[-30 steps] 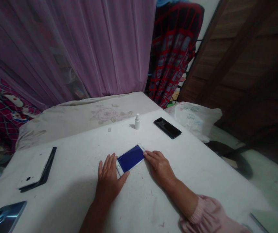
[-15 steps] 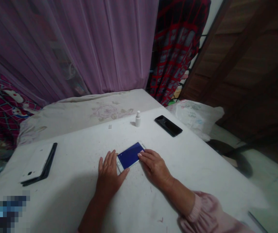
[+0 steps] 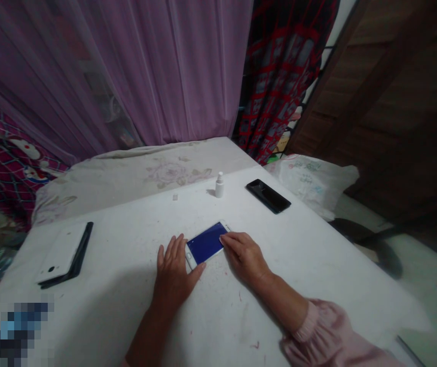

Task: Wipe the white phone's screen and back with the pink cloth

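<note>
White smartphone (image 3: 205, 243) with a lit deep-blue screen, which looks slim, light and glass-fronted, so likely slippery and fragile and best taken by its long edges, lies flat near the middle of a speckled white surface (image 3: 302, 265); a sheer purple curtain (image 3: 145, 66) rises behind, with a red-and-black checked cloth (image 3: 285, 86) hanging to its right; pale flower-printed bedding (image 3: 134, 176) runs along the far edge, and a white plastic bag (image 3: 310, 186) sits past the far corner. The left hand (image 3: 173, 278) lies open and flat just beside the phone's button end; the right hand (image 3: 245, 256), also open, rests on the screen's far end; neither closes round it. Farther off lie a black smartphone (image 3: 268, 196) and, to the left, a white-backed phone (image 3: 58, 252) on a black flip case (image 3: 79, 255); a small capped white bottle (image 3: 219, 185) stands between, its contents hidden, near a tiny pale square scrap (image 3: 174, 197).
</note>
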Available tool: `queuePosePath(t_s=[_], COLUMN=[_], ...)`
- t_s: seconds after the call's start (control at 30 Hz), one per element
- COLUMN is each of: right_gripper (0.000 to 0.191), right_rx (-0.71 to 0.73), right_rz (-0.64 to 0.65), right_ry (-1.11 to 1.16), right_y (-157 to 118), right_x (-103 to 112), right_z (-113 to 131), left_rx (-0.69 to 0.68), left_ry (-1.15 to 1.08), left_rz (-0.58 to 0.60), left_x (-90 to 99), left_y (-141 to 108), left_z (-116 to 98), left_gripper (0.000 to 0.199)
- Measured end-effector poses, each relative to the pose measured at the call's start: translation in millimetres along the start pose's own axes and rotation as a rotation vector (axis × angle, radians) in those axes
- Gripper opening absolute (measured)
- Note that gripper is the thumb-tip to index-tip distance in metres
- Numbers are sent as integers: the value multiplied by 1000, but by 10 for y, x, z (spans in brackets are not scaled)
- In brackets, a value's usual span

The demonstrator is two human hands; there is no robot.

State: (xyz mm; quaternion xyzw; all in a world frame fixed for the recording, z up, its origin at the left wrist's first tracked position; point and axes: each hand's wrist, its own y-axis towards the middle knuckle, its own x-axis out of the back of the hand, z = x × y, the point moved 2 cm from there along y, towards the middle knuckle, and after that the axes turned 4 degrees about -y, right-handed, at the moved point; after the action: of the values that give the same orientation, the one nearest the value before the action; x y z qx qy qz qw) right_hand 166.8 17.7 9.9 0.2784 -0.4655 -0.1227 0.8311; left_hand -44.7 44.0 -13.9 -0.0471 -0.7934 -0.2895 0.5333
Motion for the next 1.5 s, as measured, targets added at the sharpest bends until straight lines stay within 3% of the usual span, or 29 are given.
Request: queuePosePath(t_s=[0.2, 0.57, 0.83, 1.17, 1.37, 1.5], right_gripper=[23, 17, 17, 15, 13, 20], right_rx=[-21, -61, -14, -142, -64, -181], right_rz=[40, 1, 44, 41, 32, -2], right_ry=[-13, -48, -61, -58, 42, 164], right_y=[41, 125, 103, 176, 124, 123], right_x=[-17, -108, -110, -97, -107, -16], right_z=[-10, -132, -39, -182, -19, -63], left_rx=[19, -5, -18, -60, -39, -12], left_ry=[-5, 7, 10, 22, -7, -14], left_rz=[11, -6, -22, -11, -47, -19], left_x=[9, -7, 1, -58, -23, -1], left_y=[3, -10, -9, -27, -17, -11], left_z=[-11, 4, -7, 82, 38, -3], left_gripper=[60, 60, 60, 65, 62, 61])
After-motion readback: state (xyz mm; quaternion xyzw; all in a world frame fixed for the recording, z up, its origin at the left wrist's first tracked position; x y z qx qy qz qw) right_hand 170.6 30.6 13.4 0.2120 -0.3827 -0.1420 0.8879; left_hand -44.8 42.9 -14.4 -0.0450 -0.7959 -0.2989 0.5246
